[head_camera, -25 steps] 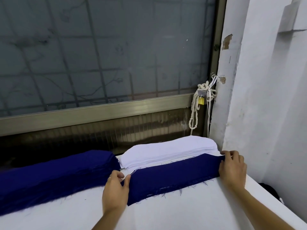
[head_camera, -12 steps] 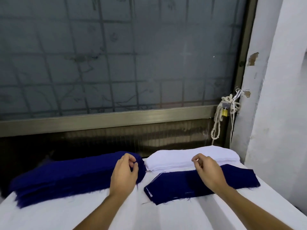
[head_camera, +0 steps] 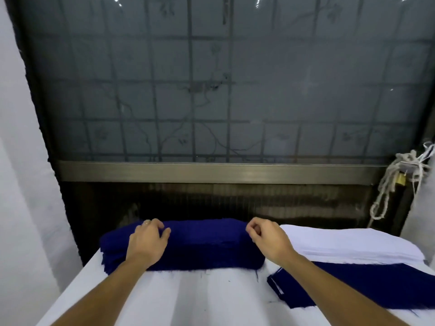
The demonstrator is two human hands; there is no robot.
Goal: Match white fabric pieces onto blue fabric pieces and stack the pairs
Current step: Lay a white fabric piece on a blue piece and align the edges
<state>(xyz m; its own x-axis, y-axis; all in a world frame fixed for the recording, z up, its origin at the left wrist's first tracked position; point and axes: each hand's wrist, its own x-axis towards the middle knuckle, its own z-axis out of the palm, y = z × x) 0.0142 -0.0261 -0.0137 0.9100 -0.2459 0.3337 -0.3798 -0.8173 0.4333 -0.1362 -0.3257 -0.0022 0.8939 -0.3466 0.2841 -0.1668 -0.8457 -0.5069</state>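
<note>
Shifting since earlier: the left grip (head_camera: 147, 243) and right grip (head_camera: 268, 238) were carried leftward, off the lone blue piece (head_camera: 376, 276), to the blue stack (head_camera: 200, 243).
Left grip: fingers were bent on the stack's top; whether a layer was pinched could not be told.
Right grip: fingers were curled at the stack's right end; any hold could not be told.
White stack (head_camera: 353, 243): lay just right of the blue stack, behind the blue piece.
Desk (head_camera: 211, 297): open cloth was seen between the forearms.
</note>
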